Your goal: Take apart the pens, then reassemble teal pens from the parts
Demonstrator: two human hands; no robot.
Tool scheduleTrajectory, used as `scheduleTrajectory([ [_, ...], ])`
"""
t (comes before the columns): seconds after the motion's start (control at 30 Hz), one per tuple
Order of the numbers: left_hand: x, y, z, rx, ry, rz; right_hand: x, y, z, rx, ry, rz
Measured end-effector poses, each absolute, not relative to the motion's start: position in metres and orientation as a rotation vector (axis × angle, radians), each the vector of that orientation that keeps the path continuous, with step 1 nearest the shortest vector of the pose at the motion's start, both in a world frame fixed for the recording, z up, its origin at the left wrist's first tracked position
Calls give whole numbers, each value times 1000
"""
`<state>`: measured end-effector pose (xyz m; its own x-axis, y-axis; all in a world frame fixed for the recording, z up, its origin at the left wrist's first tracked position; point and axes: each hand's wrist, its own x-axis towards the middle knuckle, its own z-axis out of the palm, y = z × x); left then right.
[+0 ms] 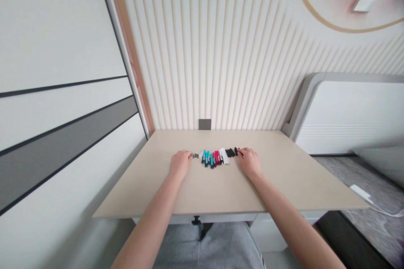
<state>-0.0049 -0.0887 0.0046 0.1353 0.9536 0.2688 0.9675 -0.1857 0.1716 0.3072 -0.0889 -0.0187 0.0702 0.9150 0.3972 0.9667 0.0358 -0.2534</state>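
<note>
Row of markers [217, 156] on a beige tabletop [284, 176], viewed left to right. Left hand [181, 164] rested palm down at the row's left end, its fingers loosely curled and partly open, with the fingertips [190, 155] just beside a small grey piece [196, 156]; no hold on it could be made out. Wall socket [205, 124] was set in the wall behind the table. Teal markers [205, 158], red markers [216, 158], white markers [224, 156] and black markers [231, 152] lay side by side, apparently grouped by colour, which kept each colour together in 1 compact line. Right hand [249, 162] lay at the row's right end, its fingertips [239, 152] at the last black marker; any grip could not be told. Both hands bracketed the row from its 2 ends. White charger [360, 192] lay on the floor beyond the table's right corner.
</note>
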Motion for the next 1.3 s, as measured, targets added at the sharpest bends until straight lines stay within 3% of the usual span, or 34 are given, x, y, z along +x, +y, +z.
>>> scheduleTrajectory([
  [1.3,-3,-90,7,-2328,-2001,-480,298,-97,-6,-1933,-1965,-267],
])
